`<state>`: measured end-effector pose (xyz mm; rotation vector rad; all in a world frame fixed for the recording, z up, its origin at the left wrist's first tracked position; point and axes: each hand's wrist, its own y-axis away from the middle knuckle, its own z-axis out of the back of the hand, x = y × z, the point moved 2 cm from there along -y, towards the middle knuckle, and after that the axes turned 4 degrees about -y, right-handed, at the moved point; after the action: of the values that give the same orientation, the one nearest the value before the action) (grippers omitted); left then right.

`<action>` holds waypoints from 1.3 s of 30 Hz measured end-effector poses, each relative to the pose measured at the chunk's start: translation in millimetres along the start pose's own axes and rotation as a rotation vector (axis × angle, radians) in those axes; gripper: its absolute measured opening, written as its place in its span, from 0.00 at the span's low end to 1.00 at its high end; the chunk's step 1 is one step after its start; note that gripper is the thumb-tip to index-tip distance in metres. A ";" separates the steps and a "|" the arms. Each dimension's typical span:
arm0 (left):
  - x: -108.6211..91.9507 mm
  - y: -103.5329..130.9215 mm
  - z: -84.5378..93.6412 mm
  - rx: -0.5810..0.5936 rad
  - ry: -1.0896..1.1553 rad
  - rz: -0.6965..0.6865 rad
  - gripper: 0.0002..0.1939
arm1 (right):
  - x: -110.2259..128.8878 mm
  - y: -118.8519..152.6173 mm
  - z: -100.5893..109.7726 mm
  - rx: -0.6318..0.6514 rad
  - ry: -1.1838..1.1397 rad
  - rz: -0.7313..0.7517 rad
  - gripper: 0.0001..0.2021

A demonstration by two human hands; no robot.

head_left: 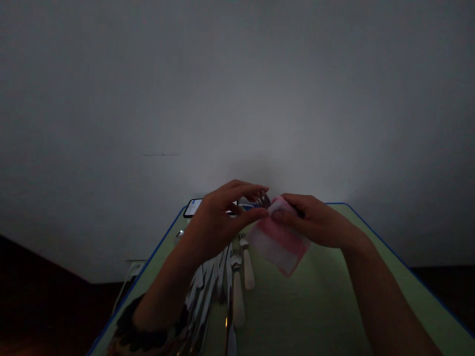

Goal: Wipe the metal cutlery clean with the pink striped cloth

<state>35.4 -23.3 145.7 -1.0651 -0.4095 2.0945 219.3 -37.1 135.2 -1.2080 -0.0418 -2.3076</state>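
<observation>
My right hand (309,217) is closed on a pink and white cloth (282,242), which is bunched at the top and hangs down over the table. A fork's tines (263,200) stick out beside the bunched cloth; the rest of that fork is hidden. From the other side, my left hand (226,210) reaches in, its thumb and fingertips curled around the fork's head. Below the hands, a fork with a pale handle (237,291) lies on the table, and a smaller pale-handled fork (248,267) is just right of it.
Several knives and other metal cutlery (204,301) lie lengthwise, partly under my left forearm. A spoon (179,236) shows at the left edge. A lit phone (192,207) rests at the back of the green table (315,306), against a grey wall (237,99). The light is dim.
</observation>
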 end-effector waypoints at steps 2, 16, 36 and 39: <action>0.3 0.4 0.7 0.015 -0.024 -0.026 0.17 | -2.0 -0.5 -0.6 -0.008 -0.014 -0.005 0.14; -8.1 1.5 5.4 -0.057 -0.264 0.038 0.09 | 2.8 -3.4 -2.2 -0.119 0.155 0.053 0.11; 20.0 15.4 -16.4 0.386 -0.266 0.170 0.19 | -36.0 -14.1 6.1 -0.618 -0.445 0.002 0.12; 16.9 14.6 -20.7 0.418 -0.256 0.146 0.16 | -43.2 -18.9 1.9 -0.650 -0.681 -0.025 0.13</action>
<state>38.6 -21.7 115.5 -0.6011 -0.0066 2.3201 231.8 -1.4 107.0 -2.2765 0.4820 -1.8612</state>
